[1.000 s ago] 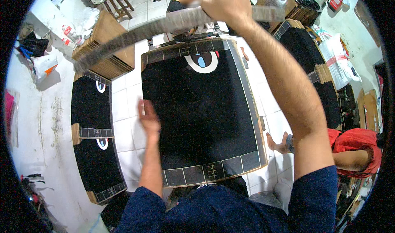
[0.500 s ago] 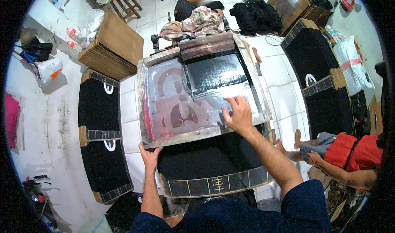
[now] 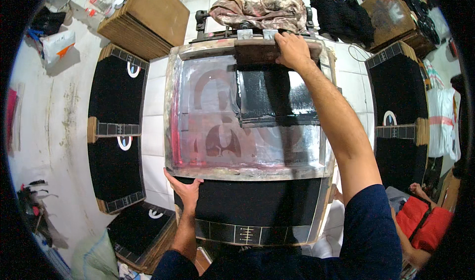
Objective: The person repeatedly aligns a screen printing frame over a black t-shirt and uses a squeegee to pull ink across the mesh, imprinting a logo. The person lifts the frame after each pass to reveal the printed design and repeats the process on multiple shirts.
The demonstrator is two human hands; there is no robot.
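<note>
A wooden-framed printing screen [image 3: 247, 173] lies over a board covered in black cloth [image 3: 247, 198]. Its mesh bears a faint pattern, and wet black ink [image 3: 260, 94] coats the far right part. My right hand [image 3: 295, 51] is closed over the top of a wide wooden squeegee [image 3: 255, 54] at the screen's far side; its blade edge meets the ink. At the near left corner, my left hand [image 3: 187, 191] holds the screen's frame, thumb at the front edge and a finger by the side. Its other fingers are partly hidden.
Black printed panels on boards lie left [image 3: 116, 102] and right [image 3: 398, 92]. Stacked brown boards [image 3: 148, 20] stand far left. Crumpled patterned cloth [image 3: 262, 8] sits behind the screen's hinge clamps [image 3: 269, 34]. A person in red [image 3: 430, 225] is at lower right.
My right hand has moved from above the mesh to the far side and taken hold of the squeegee. My left hand stays at the near left corner. The view has shifted.
</note>
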